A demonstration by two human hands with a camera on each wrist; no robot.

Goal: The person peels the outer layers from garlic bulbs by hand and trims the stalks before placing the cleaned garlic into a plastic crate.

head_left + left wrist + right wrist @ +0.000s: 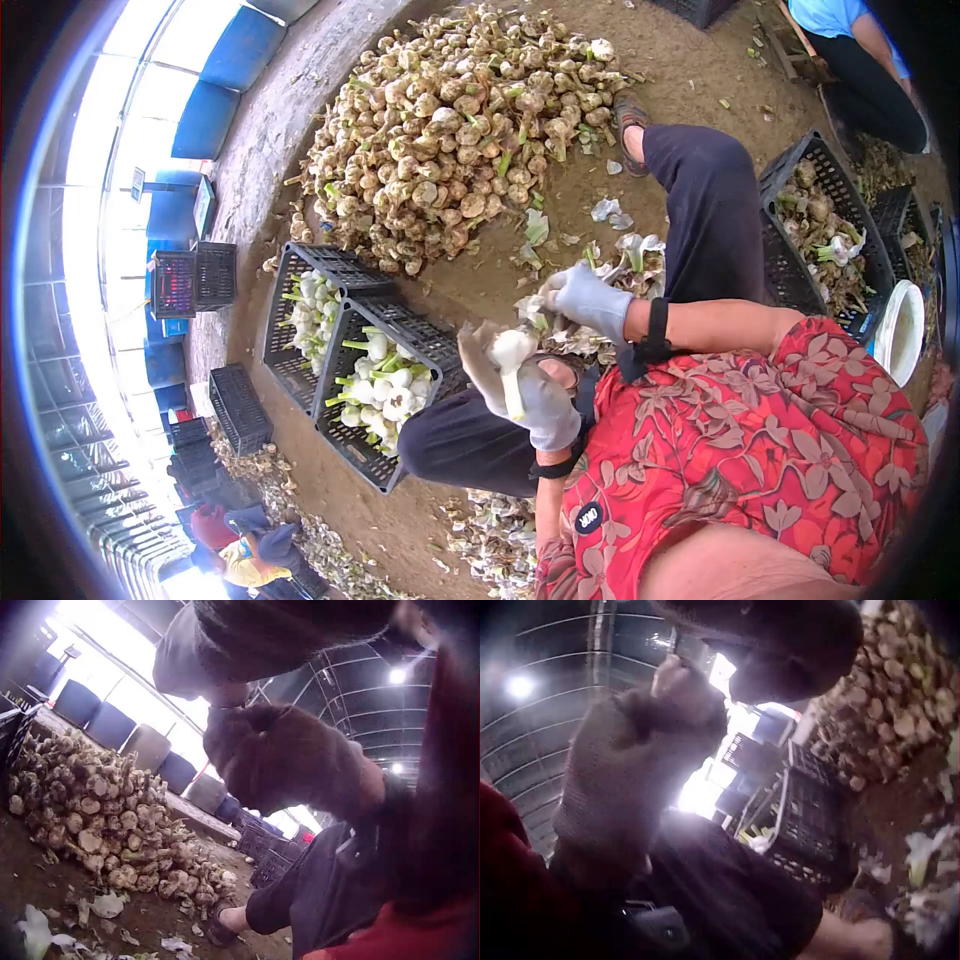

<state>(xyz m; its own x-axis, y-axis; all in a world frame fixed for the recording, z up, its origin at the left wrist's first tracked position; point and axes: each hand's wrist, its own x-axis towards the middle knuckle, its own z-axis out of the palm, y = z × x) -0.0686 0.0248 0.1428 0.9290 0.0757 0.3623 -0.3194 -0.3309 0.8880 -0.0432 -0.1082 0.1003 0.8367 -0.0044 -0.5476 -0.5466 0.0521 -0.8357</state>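
In the head view my gloved left hand (540, 405) holds a cleaned white garlic bulb (512, 350), its short pale stem pointing back toward my wrist. My gloved right hand (590, 300) is just beside it with the fingers bent; I cannot tell whether anything is pinched in them. The left wrist view shows the right hand (285, 757) dark against the light, and the right wrist view shows the left hand (630, 772) from the side. Below the hands lie loose garlic skins (640, 255). A large heap of untrimmed garlic (440, 130) rises ahead.
Beside my left knee stand two black crates (430, 335) containing white trimmed garlic (385, 390). On my right are another crate (870, 225) of garlic and scraps and a white bucket (905, 330). Other people sit at upper right (865, 60) and lower left (255, 555).
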